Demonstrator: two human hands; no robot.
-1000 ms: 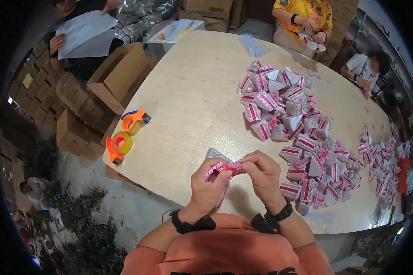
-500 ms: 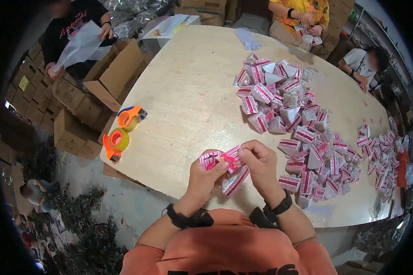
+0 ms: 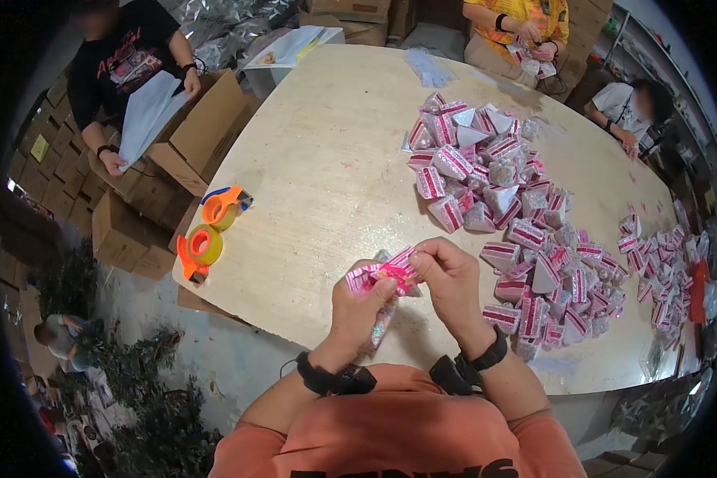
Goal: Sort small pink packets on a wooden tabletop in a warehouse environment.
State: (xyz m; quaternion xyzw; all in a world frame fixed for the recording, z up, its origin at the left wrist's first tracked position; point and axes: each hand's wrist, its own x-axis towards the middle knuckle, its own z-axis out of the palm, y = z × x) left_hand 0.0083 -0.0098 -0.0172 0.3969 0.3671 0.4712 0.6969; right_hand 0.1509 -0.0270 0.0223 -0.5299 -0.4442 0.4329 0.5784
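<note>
Over the near edge of the table, my left hand (image 3: 355, 309) is closed around a wedge-shaped cake-slice ornament (image 3: 383, 320), its thumb pressed on a pink-and-white striped ribbon (image 3: 392, 276) at the top. My right hand (image 3: 456, 285) pinches the ribbon's upper right end between thumb and fingertips. Much of the ornament is covered by my left fingers; a glittery side shows below them. To the right of my hands lies a large heap of similar cake-slice ornaments (image 3: 546, 271), white and glittery with dark pink bands.
Two orange tape dispensers (image 3: 205, 244) lie at the table's left edge, beside open cardboard boxes (image 3: 199, 131). A smaller ornament heap (image 3: 660, 267) is at the far right. White strands (image 3: 429, 68) lie at the far edge. Co-workers stand or sit around the table; one holds a white sheet (image 3: 147, 119).
The ornament has turned in my left hand: its pink-banded side faced up before, now a glittery side hangs lower. The co-worker at far left has lowered the white sheet toward the box.
</note>
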